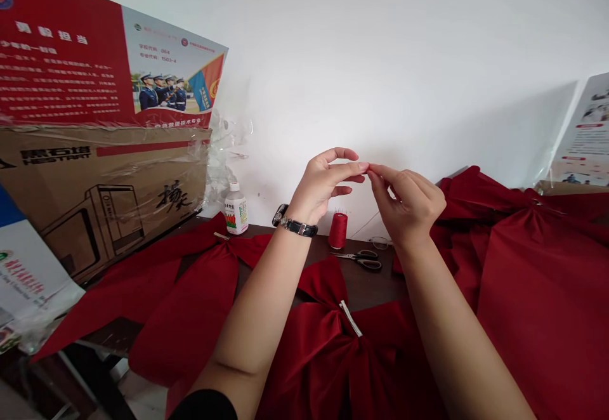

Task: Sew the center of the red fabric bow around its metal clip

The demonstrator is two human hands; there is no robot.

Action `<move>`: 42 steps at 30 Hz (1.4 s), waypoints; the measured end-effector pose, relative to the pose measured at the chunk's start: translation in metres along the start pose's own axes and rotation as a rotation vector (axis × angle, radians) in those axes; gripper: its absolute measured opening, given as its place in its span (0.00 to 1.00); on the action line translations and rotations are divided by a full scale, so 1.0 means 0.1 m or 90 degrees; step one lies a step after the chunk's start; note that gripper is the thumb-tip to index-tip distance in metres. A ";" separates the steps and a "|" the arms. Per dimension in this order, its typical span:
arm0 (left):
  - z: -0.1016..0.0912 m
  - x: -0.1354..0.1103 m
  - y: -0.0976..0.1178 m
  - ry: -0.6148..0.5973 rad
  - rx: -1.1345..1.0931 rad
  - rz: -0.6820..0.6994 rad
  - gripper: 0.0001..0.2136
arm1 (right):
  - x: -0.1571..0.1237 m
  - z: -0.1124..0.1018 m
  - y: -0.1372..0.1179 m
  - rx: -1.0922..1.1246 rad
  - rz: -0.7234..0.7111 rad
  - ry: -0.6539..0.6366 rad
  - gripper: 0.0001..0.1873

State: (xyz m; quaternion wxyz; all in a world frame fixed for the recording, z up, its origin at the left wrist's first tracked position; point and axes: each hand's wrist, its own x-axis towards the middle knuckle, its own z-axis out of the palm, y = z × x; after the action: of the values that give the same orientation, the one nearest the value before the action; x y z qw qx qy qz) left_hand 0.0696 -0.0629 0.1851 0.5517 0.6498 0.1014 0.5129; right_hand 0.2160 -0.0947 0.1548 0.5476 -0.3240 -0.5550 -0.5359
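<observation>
**A:** What are the hands up to?

**B:** Both are raised above the table (366,287). The left hand (328,179) and right hand (409,201) meet tip to tip. On each, thumb and forefinger are pressed into a pinch and the other fingers curl loosely. Whatever they pinch is too fine to make out.

**A:** Where is the thread?

**B:** The red spool (337,230) stands upright at the far side of the table, just below the hands. The scissors (364,259) lie just beside it, on its near right.

**A:** How far along does it look?

**B:** Partway, I'd judge. The near bow (328,344) is gathered, with a white clip (351,317) across its middle and no stitching that I can see. A second bow (200,293) lies to the left, also gathered. More red cloth (537,268) is heaped on the right.
</observation>
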 end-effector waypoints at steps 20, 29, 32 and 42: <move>0.05 -0.04 0.04 0.036 -0.003 0.078 0.21 | 0.07 -0.13 -0.04 0.238 0.096 -0.070 0.15; 0.09 -0.05 0.02 0.029 -0.007 0.112 0.20 | 0.12 -0.20 -0.04 0.401 0.251 -0.093 0.10; 0.11 -0.07 0.04 0.013 0.006 0.118 0.19 | 0.17 -0.22 -0.05 0.421 0.289 -0.085 0.06; 0.19 -0.14 0.09 -0.013 0.053 0.130 0.19 | 0.19 -0.23 0.03 0.456 0.315 -0.120 0.08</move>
State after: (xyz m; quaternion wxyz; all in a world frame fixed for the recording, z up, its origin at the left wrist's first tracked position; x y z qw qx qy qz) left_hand 0.0740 -0.0875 0.1871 0.4703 0.6845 0.0503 0.5548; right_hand 0.2210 -0.1198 0.1698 0.6838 -0.2843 -0.6592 -0.1305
